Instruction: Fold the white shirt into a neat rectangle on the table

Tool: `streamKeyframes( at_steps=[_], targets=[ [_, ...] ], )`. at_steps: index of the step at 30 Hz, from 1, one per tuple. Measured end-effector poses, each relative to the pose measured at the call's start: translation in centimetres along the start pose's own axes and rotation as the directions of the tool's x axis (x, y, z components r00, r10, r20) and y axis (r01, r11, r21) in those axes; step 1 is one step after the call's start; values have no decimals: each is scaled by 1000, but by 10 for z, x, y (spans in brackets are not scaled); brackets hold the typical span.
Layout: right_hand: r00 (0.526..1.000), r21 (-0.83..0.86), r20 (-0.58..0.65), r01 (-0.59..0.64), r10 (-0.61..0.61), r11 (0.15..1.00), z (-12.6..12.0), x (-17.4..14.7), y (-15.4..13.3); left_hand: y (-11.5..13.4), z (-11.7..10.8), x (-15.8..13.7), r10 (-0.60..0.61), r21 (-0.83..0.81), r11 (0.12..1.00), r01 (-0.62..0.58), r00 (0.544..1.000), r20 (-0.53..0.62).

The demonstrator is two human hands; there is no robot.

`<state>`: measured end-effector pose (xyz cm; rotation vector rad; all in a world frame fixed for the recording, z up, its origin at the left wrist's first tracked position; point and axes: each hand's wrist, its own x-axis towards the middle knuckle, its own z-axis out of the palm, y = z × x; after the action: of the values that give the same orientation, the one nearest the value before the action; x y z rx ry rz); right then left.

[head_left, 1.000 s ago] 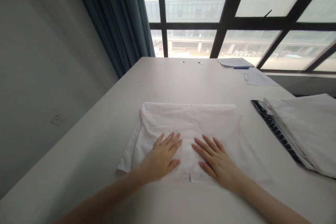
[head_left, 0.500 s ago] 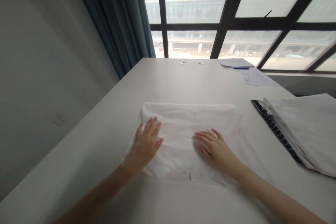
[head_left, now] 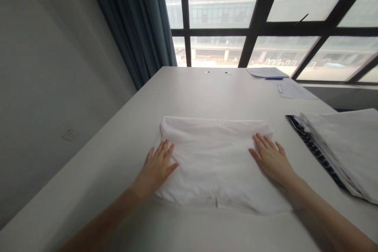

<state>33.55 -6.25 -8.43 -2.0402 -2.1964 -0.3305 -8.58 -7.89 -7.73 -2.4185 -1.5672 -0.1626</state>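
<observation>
A white cloth garment [head_left: 212, 161], folded into a wide shape, lies flat on the white table [head_left: 189, 98] in front of me. Over its left edge rests my left hand [head_left: 157, 167], fingers stretched out and palm down. My right hand [head_left: 270, 155] lies flat on the cloth's right edge, its fingers also extended. Neither hand grips anything. Light creases run across the fabric, and a small slit or seam shows at its near edge.
To the right is a stack of folded white cloths [head_left: 345, 145] with a black patterned piece [head_left: 313, 147] beneath. Papers [head_left: 267, 72] and a blue pen [head_left: 274, 78] lie at the far right. A dark curtain [head_left: 132, 19] hangs beyond the table's left side, before the window.
My right hand has slid from the cloth's middle to its right edge, and its fingers have straightened. The left hand has shifted slightly toward me and outward.
</observation>
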Motion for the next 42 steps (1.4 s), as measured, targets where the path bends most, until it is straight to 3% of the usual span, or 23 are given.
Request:
streamKeyframes(
  at_steps=[4,10,15,20,28,35,39,42],
  targets=[
    [998,33,-64,23,-21,999,-3,24,-13,-2,-5,30,-35,-11,999,35,997,-72],
    [946,214,-16,319,-323,923,-13,66,-76,37,-7,106,157,-130,978,-161,987,-41],
    [955,251,75,259,-286,933,-5,86,-90,55,17,143,144,-214,969,-125,986,78],
    [966,214,169,160,-198,964,7,91,-60,38,26,145,125,-235,968,-86,980,157],
    [965,98,261,-43,15,994,16,91,8,-16,29,136,-31,-160,985,69,973,228],
    [980,77,195,-63,48,995,19,87,15,-47,34,123,-118,-109,984,141,974,194],
    [979,40,152,-140,132,989,18,84,17,-57,35,113,-241,-55,967,247,966,97],
    [979,-12,43,-197,197,980,14,76,16,-55,29,103,-300,11,954,300,954,-4]
  ],
)
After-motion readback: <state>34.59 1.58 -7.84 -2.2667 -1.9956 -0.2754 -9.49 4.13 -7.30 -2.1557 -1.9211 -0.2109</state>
